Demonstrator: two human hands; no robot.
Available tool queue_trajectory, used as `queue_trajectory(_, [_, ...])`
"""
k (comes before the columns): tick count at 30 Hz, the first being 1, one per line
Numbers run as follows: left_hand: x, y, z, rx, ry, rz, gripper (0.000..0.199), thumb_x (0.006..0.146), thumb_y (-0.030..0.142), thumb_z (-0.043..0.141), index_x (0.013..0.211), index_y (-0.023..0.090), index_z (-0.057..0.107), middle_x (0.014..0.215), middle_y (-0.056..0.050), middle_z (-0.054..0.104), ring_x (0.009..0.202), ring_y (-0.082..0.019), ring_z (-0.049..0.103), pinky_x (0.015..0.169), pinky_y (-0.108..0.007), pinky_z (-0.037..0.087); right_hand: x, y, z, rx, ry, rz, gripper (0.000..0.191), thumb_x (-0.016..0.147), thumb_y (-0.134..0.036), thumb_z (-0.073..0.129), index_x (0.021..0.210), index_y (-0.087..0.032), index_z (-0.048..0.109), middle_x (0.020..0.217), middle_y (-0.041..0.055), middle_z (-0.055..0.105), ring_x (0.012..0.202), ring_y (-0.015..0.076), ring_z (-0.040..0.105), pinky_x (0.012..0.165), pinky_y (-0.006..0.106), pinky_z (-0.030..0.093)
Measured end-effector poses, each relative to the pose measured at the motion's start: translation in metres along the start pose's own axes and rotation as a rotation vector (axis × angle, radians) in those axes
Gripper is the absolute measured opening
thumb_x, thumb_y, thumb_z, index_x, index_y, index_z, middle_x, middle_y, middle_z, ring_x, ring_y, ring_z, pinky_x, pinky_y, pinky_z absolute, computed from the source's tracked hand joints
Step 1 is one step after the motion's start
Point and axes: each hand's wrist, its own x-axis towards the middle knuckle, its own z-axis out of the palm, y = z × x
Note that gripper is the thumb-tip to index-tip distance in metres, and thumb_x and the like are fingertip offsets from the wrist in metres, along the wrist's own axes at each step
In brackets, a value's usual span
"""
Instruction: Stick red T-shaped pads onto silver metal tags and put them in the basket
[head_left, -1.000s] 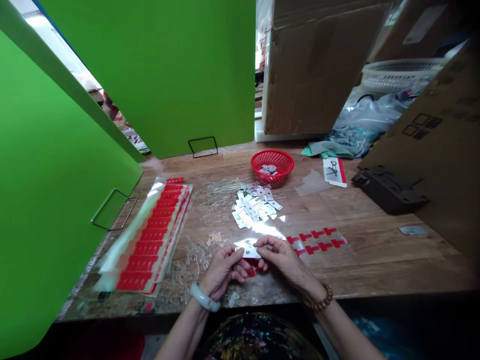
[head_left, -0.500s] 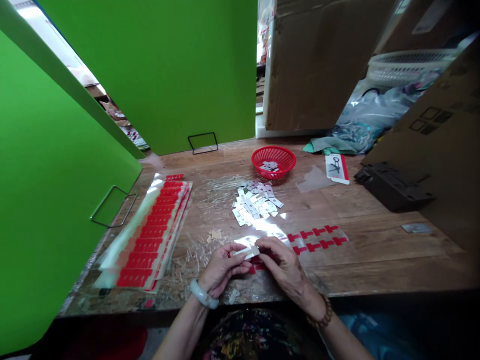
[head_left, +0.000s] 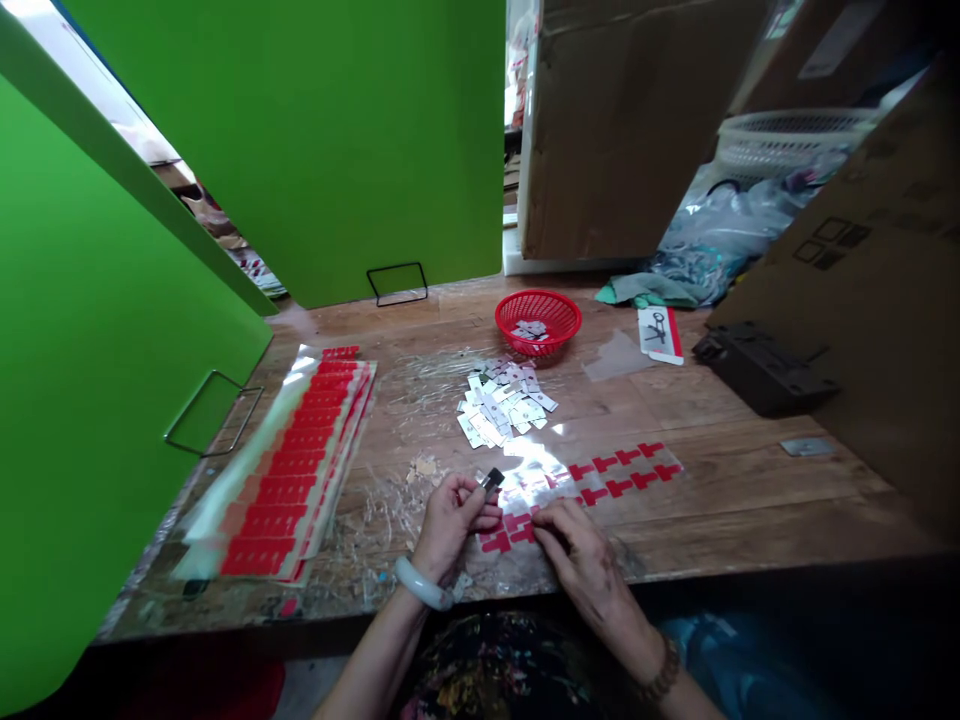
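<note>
The left hand [head_left: 448, 520] pinches a small dark, shiny plate [head_left: 491, 482] in its fingers, by the left end of a thin clear sheet [head_left: 536, 480]. The right hand [head_left: 581, 550] has bent fingers at the sheet's red T-shapes [head_left: 619, 488]; I can't tell if they grip one. The step seems to be picking at a red shape, which likely calls for a light touch next. Farther away, flat, shiny pieces [head_left: 502, 405] lie in a messy pile near a round, holey red basket [head_left: 574, 325].

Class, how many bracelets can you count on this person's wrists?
2: a pale bangle at the wrist of the left hand, and a brown beaded bracelet at the wrist of the right hand. Any beyond the lower edge would be hidden.
</note>
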Motion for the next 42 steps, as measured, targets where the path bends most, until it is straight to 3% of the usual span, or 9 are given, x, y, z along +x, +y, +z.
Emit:
queue_trajectory(6, [0.004, -0.013, 0.011, 0.075, -0.026, 0.015, 0.037, 0.065, 0.041, 0.074, 0.077, 0.015, 0.049, 0.066, -0.004, 0.068, 0.059, -0.016, 0.069, 0.056, -0.023, 0.053, -0.003, 0.005, 0.011, -0.086, 0.022, -0.044, 0.016, 0.089, -0.017, 0.044, 0.088, -0.022, 0.059, 0.084, 0.0059, 0.054, 0.081, 0.0210, 0.053, 0.072, 0.035, 0.046])
queue_trajectory(17, [0.009, -0.020, 0.010, 0.066, 0.027, -0.012, 0.039, 0.063, 0.039, 0.076, 0.075, 0.016, 0.048, 0.067, -0.004, 0.069, 0.058, -0.016, 0.068, 0.058, -0.026, 0.055, 0.004, -0.004, 0.010, -0.177, 0.004, -0.014, 0.016, 0.085, -0.014, 0.045, 0.072, -0.021, 0.049, 0.076, 0.0043, 0.051, 0.073, 0.0209, 0.051, 0.065, 0.033, 0.043])
queue_trajectory(20, [0.008, -0.020, 0.011, 0.063, 0.032, -0.007, 0.039, 0.063, 0.039, 0.076, 0.076, 0.015, 0.049, 0.068, -0.005, 0.070, 0.058, -0.016, 0.068, 0.058, -0.025, 0.055, -0.001, -0.001, 0.012, -0.140, 0.038, -0.034, 0.012, 0.086, -0.015, 0.044, 0.085, -0.022, 0.054, 0.083, 0.0064, 0.054, 0.080, 0.0228, 0.053, 0.070, 0.035, 0.044])
queue_trajectory(24, [0.006, -0.019, 0.011, 0.058, 0.035, -0.008, 0.040, 0.062, 0.039, 0.077, 0.077, 0.015, 0.048, 0.068, -0.004, 0.069, 0.061, -0.017, 0.069, 0.059, -0.026, 0.055, -0.011, 0.004, 0.017, -0.093, 0.105, -0.054, 0.027, 0.087, -0.015, 0.046, 0.112, -0.022, 0.051, 0.105, 0.0107, 0.052, 0.098, 0.0248, 0.051, 0.084, 0.039, 0.044])
queue_trajectory(29, [0.007, -0.019, 0.012, 0.068, 0.046, -0.005, 0.039, 0.063, 0.038, 0.076, 0.077, 0.015, 0.048, 0.068, -0.004, 0.069, 0.060, -0.017, 0.069, 0.058, -0.026, 0.055, -0.015, 0.000, 0.020, -0.106, 0.116, -0.042, 0.017, 0.088, -0.014, 0.044, 0.096, -0.023, 0.057, 0.101, 0.0092, 0.053, 0.096, 0.0242, 0.051, 0.084, 0.039, 0.043])
queue_trajectory(38, [0.006, -0.018, 0.014, 0.077, 0.066, 0.019, 0.038, 0.065, 0.039, 0.074, 0.078, 0.014, 0.048, 0.070, -0.007, 0.070, 0.058, -0.016, 0.069, 0.056, -0.025, 0.055, -0.014, -0.005, 0.026, -0.128, 0.077, 0.036, 0.012, 0.087, -0.014, 0.043, 0.080, -0.020, 0.049, 0.078, 0.0044, 0.050, 0.075, 0.0208, 0.048, 0.068, 0.035, 0.040])
queue_trajectory(42, [0.006, -0.018, 0.014, 0.074, 0.061, 0.002, 0.039, 0.063, 0.040, 0.075, 0.078, 0.014, 0.049, 0.068, -0.006, 0.070, 0.057, -0.016, 0.069, 0.056, -0.024, 0.055, -0.011, -0.004, 0.024, -0.092, 0.069, 0.067, 0.009, 0.086, -0.012, 0.045, 0.087, -0.020, 0.050, 0.080, 0.0038, 0.051, 0.075, 0.0198, 0.048, 0.070, 0.035, 0.041])
